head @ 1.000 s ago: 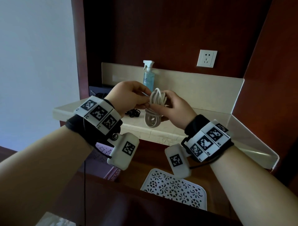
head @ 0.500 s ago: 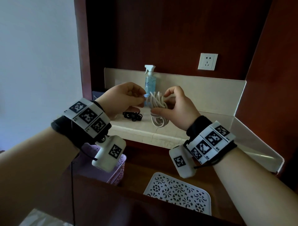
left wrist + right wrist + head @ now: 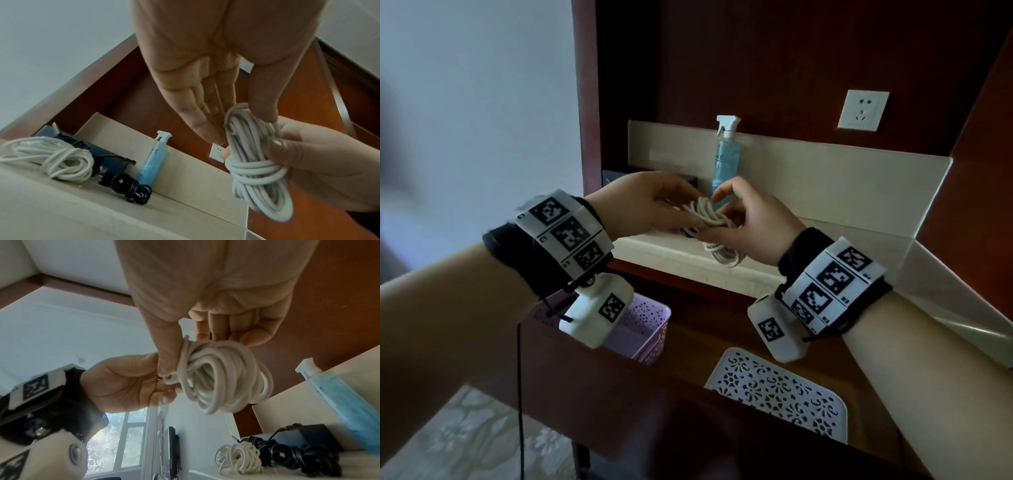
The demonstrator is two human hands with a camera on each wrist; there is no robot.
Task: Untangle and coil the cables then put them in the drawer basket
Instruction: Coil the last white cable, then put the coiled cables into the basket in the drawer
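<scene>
- Head view: my left hand [image 3: 650,202] and my right hand [image 3: 750,222] meet at mid-frame over the pale counter [image 3: 661,251], both on the white coiled cable [image 3: 709,219]. My right thumb and fingers are curled round the bundle's wrapped waist, and its lower loops hang below my palm. My left fingertips touch the upper loops; from here I cannot tell whether they pinch. A blue spray bottle [image 3: 726,154] stands upright just behind the coil, and a wall socket [image 3: 863,110] sits at upper right. At the bottom, the open drawer holds a pink basket [image 3: 645,327] at left centre and a white perforated lid [image 3: 780,394] to its right.
- Left wrist view: my left hand [image 3: 205,81] reaches down from the top with fingers nearly straight, the thumb [image 3: 265,100] pressing the top of the white coiled cable [image 3: 252,162] at right centre. My right hand [image 3: 320,164] enters from the right, its thumb clamped across the wrapped middle. At lower left, a second white cable [image 3: 53,160] and a small black cable [image 3: 133,189] lie on the counter.
- Right wrist view: my right hand [image 3: 205,296] comes from the top, fingers curled over the white coiled cable [image 3: 218,379] at centre. My left hand [image 3: 127,382] enters from the left, fingertips pinching a strand at the coil's left edge.
</scene>
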